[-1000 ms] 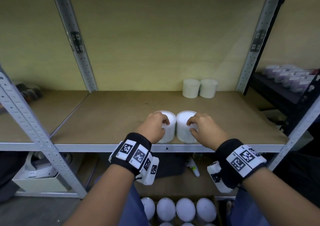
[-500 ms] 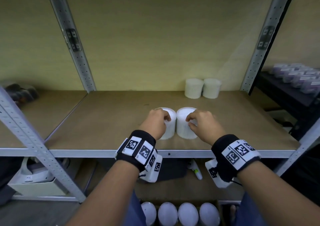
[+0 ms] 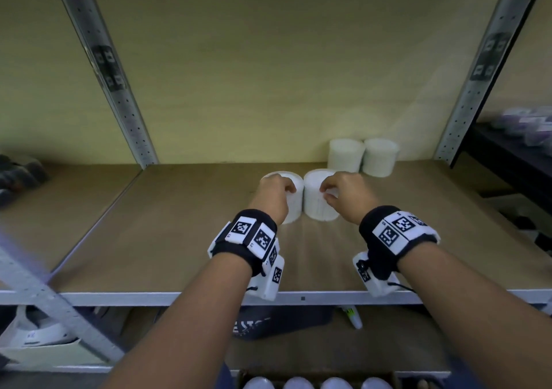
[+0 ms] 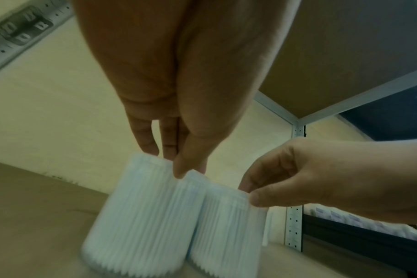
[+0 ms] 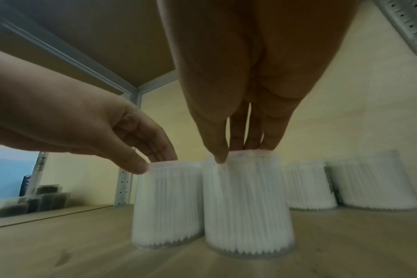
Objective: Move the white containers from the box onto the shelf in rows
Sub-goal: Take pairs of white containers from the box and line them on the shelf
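Note:
Two white ribbed containers stand side by side on the wooden shelf (image 3: 179, 239). My left hand (image 3: 285, 187) pinches the top rim of the left container (image 3: 294, 206), thumb in front and fingers behind, as the left wrist view shows at the left hand (image 4: 176, 167) and its container (image 4: 141, 216). My right hand (image 3: 328, 193) pinches the rim of the right container (image 3: 316, 209) in the same way, with the right hand (image 5: 236, 153) on its container (image 5: 248, 206). Two more containers (image 3: 346, 155) (image 3: 380, 157) stand at the back right. Below, the box (image 3: 239, 379) shows several white tops.
Grey perforated uprights (image 3: 478, 90) frame the bay. A dark shelf (image 3: 507, 155) with small packs stands to the right. Dark objects (image 3: 18, 176) lie on the neighbouring shelf to the left. A white tube (image 3: 354, 318) lies on the lower shelf.
Both hands have moved the two containers away from the shelf's front edge toward the back pair. The grips on the rims are unchanged.

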The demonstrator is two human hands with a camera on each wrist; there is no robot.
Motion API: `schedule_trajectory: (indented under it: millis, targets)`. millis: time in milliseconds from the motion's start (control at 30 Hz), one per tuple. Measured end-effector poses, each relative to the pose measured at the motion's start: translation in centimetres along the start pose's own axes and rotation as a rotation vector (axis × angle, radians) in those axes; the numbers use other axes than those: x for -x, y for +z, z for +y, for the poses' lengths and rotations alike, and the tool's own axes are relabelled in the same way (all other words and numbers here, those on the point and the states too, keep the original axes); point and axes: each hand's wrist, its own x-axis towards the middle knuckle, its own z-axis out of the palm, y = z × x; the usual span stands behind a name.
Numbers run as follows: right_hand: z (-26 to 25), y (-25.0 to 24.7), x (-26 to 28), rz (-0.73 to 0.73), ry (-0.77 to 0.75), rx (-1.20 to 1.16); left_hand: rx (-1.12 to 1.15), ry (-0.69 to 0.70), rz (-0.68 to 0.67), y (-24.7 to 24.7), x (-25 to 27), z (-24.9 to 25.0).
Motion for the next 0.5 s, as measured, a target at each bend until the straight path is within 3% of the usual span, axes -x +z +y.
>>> schedule_trajectory:
  millis: [500]
  targets:
    - [1.9,2.1,-10.4,0.038,0.003,0.02,-0.065,0.048,0.013,0.5,-10.5,-2.3]
